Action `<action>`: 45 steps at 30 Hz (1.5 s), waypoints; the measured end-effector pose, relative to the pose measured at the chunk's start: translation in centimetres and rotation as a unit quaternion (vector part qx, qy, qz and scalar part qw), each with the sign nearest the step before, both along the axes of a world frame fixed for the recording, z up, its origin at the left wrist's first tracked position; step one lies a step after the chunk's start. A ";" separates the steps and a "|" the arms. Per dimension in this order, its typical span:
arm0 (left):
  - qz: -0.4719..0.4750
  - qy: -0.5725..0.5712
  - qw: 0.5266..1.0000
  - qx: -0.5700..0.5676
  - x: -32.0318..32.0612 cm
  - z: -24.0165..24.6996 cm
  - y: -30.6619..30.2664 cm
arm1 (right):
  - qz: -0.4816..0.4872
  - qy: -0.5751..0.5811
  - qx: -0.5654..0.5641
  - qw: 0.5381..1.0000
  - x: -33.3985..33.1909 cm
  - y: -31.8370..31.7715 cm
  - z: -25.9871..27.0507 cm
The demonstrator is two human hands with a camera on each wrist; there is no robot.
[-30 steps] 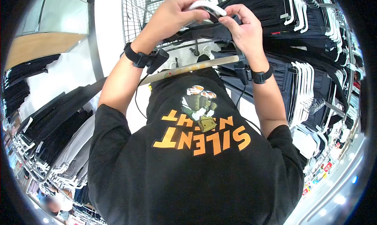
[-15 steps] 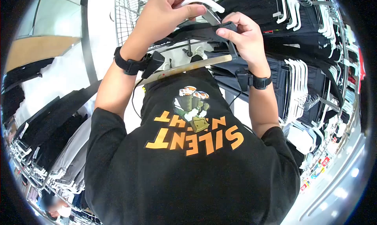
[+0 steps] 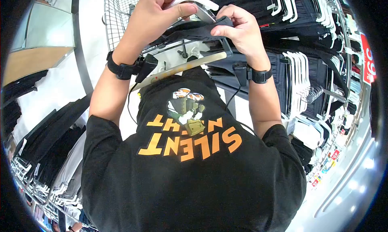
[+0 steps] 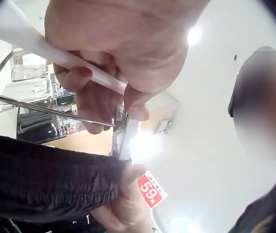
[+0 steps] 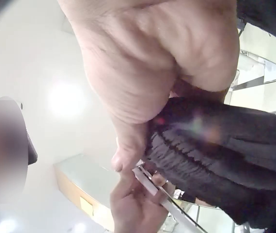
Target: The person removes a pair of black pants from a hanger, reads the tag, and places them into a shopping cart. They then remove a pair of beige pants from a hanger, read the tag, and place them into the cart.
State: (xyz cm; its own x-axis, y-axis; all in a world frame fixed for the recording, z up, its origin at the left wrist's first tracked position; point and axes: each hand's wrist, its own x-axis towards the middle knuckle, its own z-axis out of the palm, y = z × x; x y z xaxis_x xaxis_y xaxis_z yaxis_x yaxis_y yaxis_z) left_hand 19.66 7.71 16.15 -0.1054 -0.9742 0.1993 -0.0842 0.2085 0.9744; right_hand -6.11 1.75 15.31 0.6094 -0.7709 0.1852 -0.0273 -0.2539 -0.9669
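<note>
A white hanger [image 3: 202, 0] with a clip end is in my left hand [image 3: 151, 17], whose fingers and thumb grip it in the head view. The left wrist view shows the white hanger bar [image 4: 65, 58] passing through those curled fingers. My right hand [image 3: 246, 33] pinches the gathered waistband of a dark garment [image 3: 186, 31] at its end, close to the hanger's clip. In the right wrist view the black gathered cloth [image 5: 215, 145] hangs from my right hand [image 5: 147, 58], with the hanger's clip [image 5: 147, 180] beside the thumb.
A wire cart [image 3: 121, 13] stands beyond my hands, its handle bar [image 3: 182, 68] crossing in front of my body. Racks of dark trousers on white hangers [image 3: 297, 78] fill the right, and more hanging clothes [image 3: 52, 131] are at the left. A red price sign [image 3: 367, 60] is far right.
The hanger has tilted and shifted left in the head view along with both hands. The surroundings have also slid left, and the red price sign has come further into view. Both grips remain.
</note>
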 end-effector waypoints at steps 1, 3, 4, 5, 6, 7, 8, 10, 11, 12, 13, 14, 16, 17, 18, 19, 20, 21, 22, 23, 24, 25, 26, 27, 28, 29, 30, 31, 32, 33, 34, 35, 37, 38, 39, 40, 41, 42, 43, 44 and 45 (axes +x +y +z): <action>-0.011 0.000 1.000 -0.003 0.2 -0.2 -0.1 | 0.025 0.002 0.014 1.000 -0.2 -0.1 0.4; -0.031 0.021 0.999 -0.002 0.2 -0.7 -0.4 | 0.052 0.002 0.027 0.998 -0.5 -0.3 0.9; -0.052 0.043 0.998 -0.001 0.2 -0.8 -0.4 | 0.069 -0.003 0.026 0.997 -0.6 -0.5 1.1; -0.051 0.043 0.998 -0.002 0.1 -0.7 -0.4 | 0.086 -0.008 0.025 0.996 -0.7 -0.7 1.3; -0.052 0.034 0.998 -0.007 0.0 -0.6 -0.4 | 0.086 -0.008 0.024 0.996 -0.8 -0.7 1.6; -0.053 0.026 0.998 -0.010 -0.1 -0.5 -0.4 | 0.078 0.011 0.031 0.996 -0.9 -0.8 1.8; -0.053 0.027 0.998 -0.010 -0.2 -0.6 -0.4 | 0.070 0.031 0.039 0.996 -0.9 -0.7 2.0; -0.052 0.029 0.998 -0.018 -0.2 -0.7 -0.6 | 0.052 0.019 0.038 0.998 -0.4 -0.3 2.4; -0.050 0.029 0.998 -0.017 -0.6 0.1 -0.2 | 0.034 0.006 0.037 0.999 -0.1 -0.1 2.4; -0.014 0.017 0.999 0.028 -1.2 1.8 0.6 | 0.036 0.007 0.038 0.999 -0.1 0.0 2.4; 0.023 0.004 0.997 0.073 -1.6 2.7 1.0 | 0.027 -0.001 0.035 0.999 0.0 0.1 2.3; 0.024 0.004 0.997 0.074 -1.8 2.7 1.0 | 0.019 -0.008 0.032 0.999 0.1 0.2 2.3; 0.023 0.021 0.997 0.065 -2.1 2.6 0.9 | -0.001 -0.037 0.021 0.999 0.4 0.5 1.9; 0.022 0.021 0.997 0.064 -2.2 1.8 0.5 | -0.023 -0.065 0.010 0.998 0.6 0.7 1.6; -0.006 0.009 1.000 0.018 -2.3 0.6 0.1 | -0.023 -0.065 0.010 0.998 0.5 0.7 1.2; -0.035 -0.004 0.999 -0.028 -2.3 -0.3 -0.2 | -0.049 -0.087 -0.001 0.995 0.5 0.6 0.7; -0.036 -0.004 0.999 -0.028 -2.5 -0.1 -0.1 | -0.075 -0.108 -0.012 0.991 0.7 0.6 0.4; -0.016 -0.032 0.999 -0.025 -2.9 0.2 0.1 | -0.141 -0.080 -0.043 0.986 1.2 1.4 0.6; 0.004 -0.059 0.998 -0.023 -3.3 0.5 0.3 | -0.140 -0.080 -0.043 0.986 1.2 1.2 0.3; 0.005 -0.059 0.998 -0.022 -3.7 0.6 0.4 | -0.158 -0.094 -0.099 0.978 1.4 0.9 -0.1; 0.017 -0.065 0.997 -0.026 -4.2 0.7 0.5 | -0.175 -0.108 -0.155 0.966 1.6 0.9 -0.2; 0.029 -0.070 0.997 -0.029 -4.6 0.8 0.6 | -0.199 -0.080 -0.192 0.958 1.6 1.0 -0.1; 0.029 -0.071 0.997 -0.028 -5.0 0.8 0.7 | -0.199 -0.081 -0.191 0.958 1.6 1.0 -0.2; 0.036 -0.054 0.997 -0.033 -5.4 0.8 0.8 | -0.204 -0.085 -0.191 0.956 1.5 1.0 -0.4; 0.043 -0.037 0.998 -0.039 -5.7 0.8 0.9 | -0.209 -0.089 -0.191 0.955 1.5 0.9 -0.5; 0.043 -0.038 0.998 -0.039 -6.0 1.0 1.1 | -0.209 -0.089 -0.191 0.955 1.4 1.2 -0.3; 0.055 -0.065 0.996 -0.023 -6.2 1.3 1.3 | -0.220 -0.059 -0.199 0.953 1.4 1.7 0.1; 0.067 -0.092 0.993 -0.006 -6.4 1.7 1.4 | -0.230 -0.029 -0.207 0.951 1.4 1.9 0.3; 0.067 -0.093 0.993 -0.006 -6.5 2.2 1.3 | -0.230 -0.030 -0.206 0.951 1.4 1.8 0.1; 0.078 -0.134 0.987 -0.026 -6.5 2.9 1.2 | -0.230 -0.017 -0.240 0.943 1.4 1.7 -0.2; 0.090 -0.175 0.979 -0.047 -6.7 3.3 1.2 | -0.228 -0.003 -0.273 0.935 1.5 1.6 -0.5; 0.092 -0.176 0.979 -0.045 -7.0 3.4 1.3 | -0.226 -0.004 -0.271 0.935 1.3 1.7 -0.6; 0.097 -0.111 0.984 -0.100 -7.4 3.7 1.3 | -0.218 -0.011 -0.282 0.934 1.1 1.5 -0.7; 0.102 -0.114 0.983 -0.099 -7.2 3.6 1.1 | -0.214 -0.014 -0.281 0.935 0.9 1.5 -0.5; 0.089 -0.149 0.978 -0.114 -6.9 3.3 0.6 | -0.219 0.037 -0.251 0.942 0.6 1.7 0.1; 0.076 -0.184 0.972 -0.129 -6.6 3.0 0.1 | -0.224 0.088 -0.221 0.945 0.3 1.7 0.5; 0.036 -0.194 0.977 -0.076 -6.0 3.4 -0.2 | -0.212 0.042 -0.202 0.955 0.3 1.6 0.8; 0.038 -0.194 0.977 -0.075 -5.7 3.0 -0.6 | -0.212 0.027 -0.210 0.954 0.2 1.1 0.5; -0.004 -0.129 0.988 -0.081 -5.4 2.4 -1.1 | -0.206 0.032 -0.238 0.949 0.2 0.6 0.8; -0.047 -0.062 0.993 -0.086 -5.1 2.4 -1.2 | -0.202 0.037 -0.266 0.942 0.3 0.3 1.1; -0.080 -0.011 0.995 0.063 -4.5 2.5 -1.1 | -0.202 0.036 -0.265 0.942 0.5 0.3 1.1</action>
